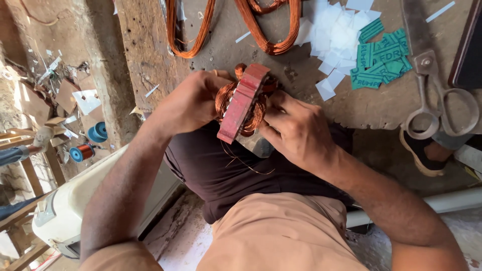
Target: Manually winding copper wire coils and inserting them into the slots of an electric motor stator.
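Observation:
I hold a red motor stator core (pixel 241 103) wound with copper wire coils between both hands, at the near edge of a worn wooden workbench (pixel 150 55). My left hand (pixel 188 103) grips its left side, fingers curled round the copper winding. My right hand (pixel 296 130) holds the right side, fingertips pressed on the coil. Thin loose copper strands (pixel 241 163) hang from it over my dark shirt.
Loops of copper wire (pixel 261 35) lie at the bench's back. White paper pieces (pixel 334 35) and green paper slips (pixel 384 60) sit at right, beside large metal scissors (pixel 432 80). Blue wire spools (pixel 88 143) and scrap litter the floor at left, near a white casing (pixel 65 211).

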